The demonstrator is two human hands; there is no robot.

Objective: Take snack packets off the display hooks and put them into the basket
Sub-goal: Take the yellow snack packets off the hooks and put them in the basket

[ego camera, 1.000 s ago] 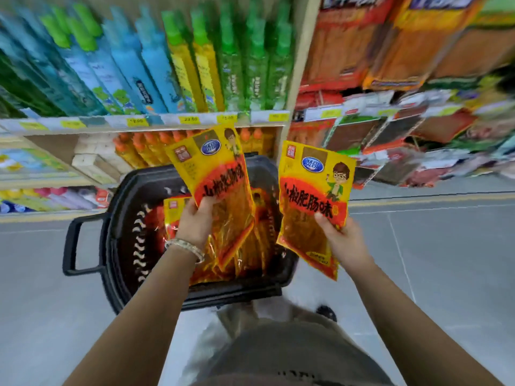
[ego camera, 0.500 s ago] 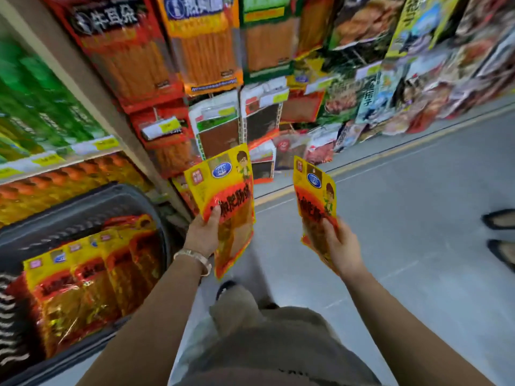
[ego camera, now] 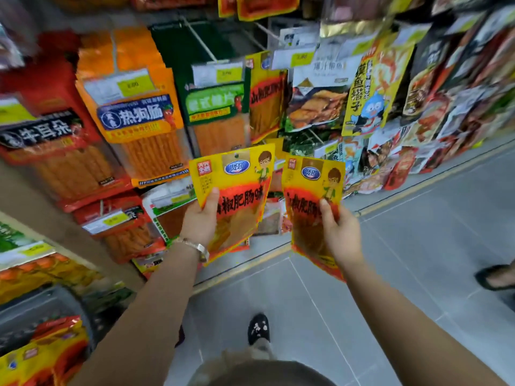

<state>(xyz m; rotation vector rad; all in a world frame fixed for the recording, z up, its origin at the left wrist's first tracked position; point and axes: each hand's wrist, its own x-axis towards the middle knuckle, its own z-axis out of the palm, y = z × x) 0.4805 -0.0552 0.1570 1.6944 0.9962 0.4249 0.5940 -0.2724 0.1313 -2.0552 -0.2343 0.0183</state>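
Observation:
My left hand [ego camera: 200, 221] grips a yellow and red snack packet [ego camera: 237, 179] by its lower left part, thumb on the front. My right hand [ego camera: 341, 232] grips a second packet of the same kind [ego camera: 309, 185], thumb on its front. Both packets are held upright in front of the hook display. A matching packet [ego camera: 264, 93] hangs on a hook just above them. The black basket [ego camera: 55, 305] is at the lower left with several of the same packets [ego camera: 41, 358] inside; only its near corner shows.
Hooks hold many other packets: orange sausage sticks [ego camera: 139, 115], a green packet [ego camera: 214, 107], a red packet [ego camera: 47, 140]. Grey tiled floor [ego camera: 390, 274] lies to the right. Another person's sandalled foot [ego camera: 496, 277] stands at the right edge. My own shoe [ego camera: 259, 328] is below.
The view has swung right and up, from the basket to the hook display. Both hands, each still holding its packet, have moved away from the basket toward the hooks.

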